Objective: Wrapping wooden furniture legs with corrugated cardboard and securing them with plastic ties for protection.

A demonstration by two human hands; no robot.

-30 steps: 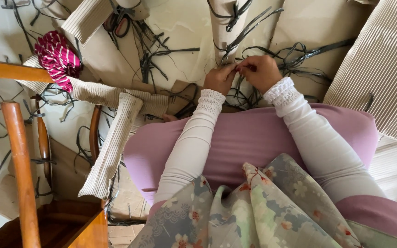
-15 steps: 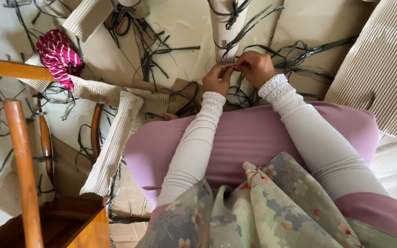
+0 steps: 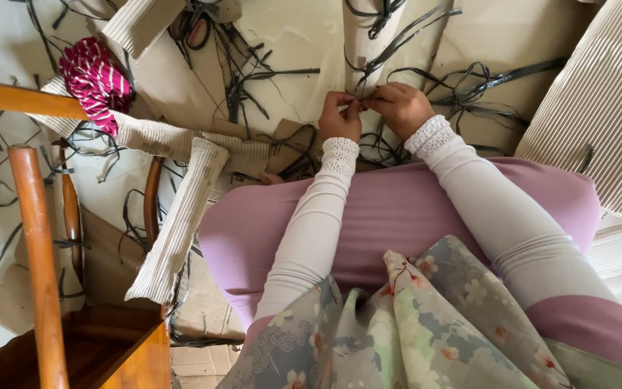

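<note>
Left hand (image 3: 340, 119) and right hand (image 3: 399, 108): fingers pinched together on a dark strap (image 3: 368, 68). Corrugated cardboard roll (image 3: 360, 39) just beyond the fingers; loose straps (image 3: 462, 90) beside.

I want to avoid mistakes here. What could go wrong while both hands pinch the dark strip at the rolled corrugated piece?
1. The left hand and right hand pinch one thin dark strip with the fingertips only; it might slip free.
2. Many loose strips lie tangled beside the rolled corrugated piece, so the wrong one could get pulled.
3. The scissors lie half buried under strips, easy to snag.
</note>
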